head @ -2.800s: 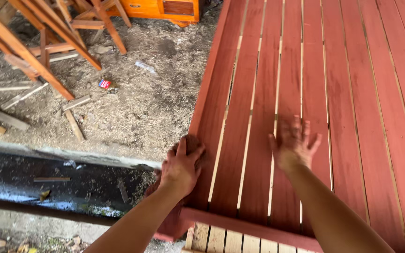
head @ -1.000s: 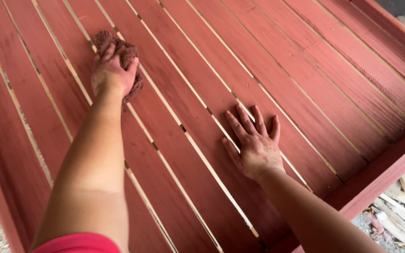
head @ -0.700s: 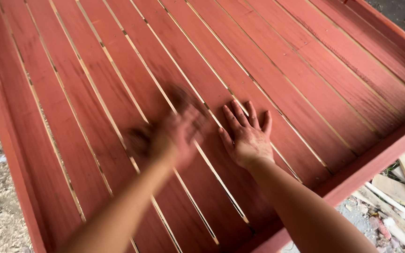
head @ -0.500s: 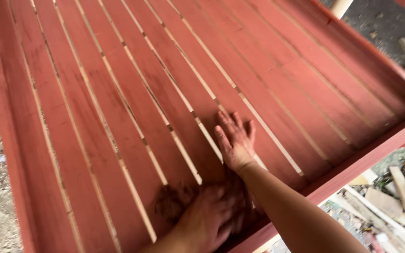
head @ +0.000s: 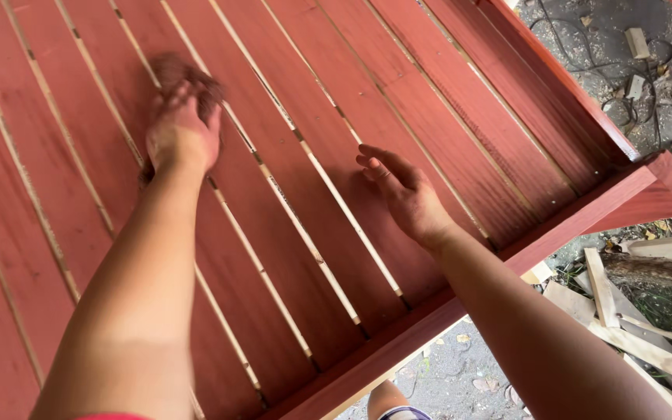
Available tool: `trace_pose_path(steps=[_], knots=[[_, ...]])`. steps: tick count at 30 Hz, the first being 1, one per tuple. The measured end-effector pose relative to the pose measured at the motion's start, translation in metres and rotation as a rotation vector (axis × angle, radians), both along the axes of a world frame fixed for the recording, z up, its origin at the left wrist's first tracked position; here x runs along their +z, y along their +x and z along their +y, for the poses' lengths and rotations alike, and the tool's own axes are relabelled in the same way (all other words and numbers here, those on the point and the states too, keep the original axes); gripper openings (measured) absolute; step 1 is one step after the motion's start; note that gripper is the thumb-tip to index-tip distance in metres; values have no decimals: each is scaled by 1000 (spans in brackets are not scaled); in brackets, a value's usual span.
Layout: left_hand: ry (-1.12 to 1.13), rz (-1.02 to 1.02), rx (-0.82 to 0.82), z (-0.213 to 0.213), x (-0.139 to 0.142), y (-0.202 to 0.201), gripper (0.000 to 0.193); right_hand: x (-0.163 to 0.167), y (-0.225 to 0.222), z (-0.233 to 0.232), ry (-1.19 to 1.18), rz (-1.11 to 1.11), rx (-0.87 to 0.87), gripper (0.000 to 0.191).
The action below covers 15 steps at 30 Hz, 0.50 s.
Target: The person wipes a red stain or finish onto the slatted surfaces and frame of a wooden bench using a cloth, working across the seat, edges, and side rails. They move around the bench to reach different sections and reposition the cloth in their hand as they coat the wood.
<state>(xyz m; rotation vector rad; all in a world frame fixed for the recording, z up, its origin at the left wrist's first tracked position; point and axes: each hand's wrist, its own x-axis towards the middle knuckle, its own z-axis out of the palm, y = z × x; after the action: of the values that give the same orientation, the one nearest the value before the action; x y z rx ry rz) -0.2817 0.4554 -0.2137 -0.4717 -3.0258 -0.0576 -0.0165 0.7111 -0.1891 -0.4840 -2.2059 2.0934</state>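
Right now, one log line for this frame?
left hand: pressing rag on slats | right hand: open, lifted off slats | frame: red

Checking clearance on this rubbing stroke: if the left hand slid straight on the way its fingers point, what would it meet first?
Only more red slats: the left hand, pressing a brownish pad, points up the slatted panel, and nothing lies ahead as far as the picture shows.

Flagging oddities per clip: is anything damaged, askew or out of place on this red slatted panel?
Nothing stands out. The red slatted panel looks intact and evenly gapped; the left hand presses a brown pad on it. Wood offcuts litter the ground.
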Motion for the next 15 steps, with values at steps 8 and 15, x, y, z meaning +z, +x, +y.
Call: trace_pose_path(steps=[8, 15], knots=[[80, -446, -156, 43, 14, 175, 53, -8, -1, 1, -91, 91, -36, 34], [244, -236, -1133, 62, 28, 294, 65, 25, -5, 2, 258, -31, -121, 30]])
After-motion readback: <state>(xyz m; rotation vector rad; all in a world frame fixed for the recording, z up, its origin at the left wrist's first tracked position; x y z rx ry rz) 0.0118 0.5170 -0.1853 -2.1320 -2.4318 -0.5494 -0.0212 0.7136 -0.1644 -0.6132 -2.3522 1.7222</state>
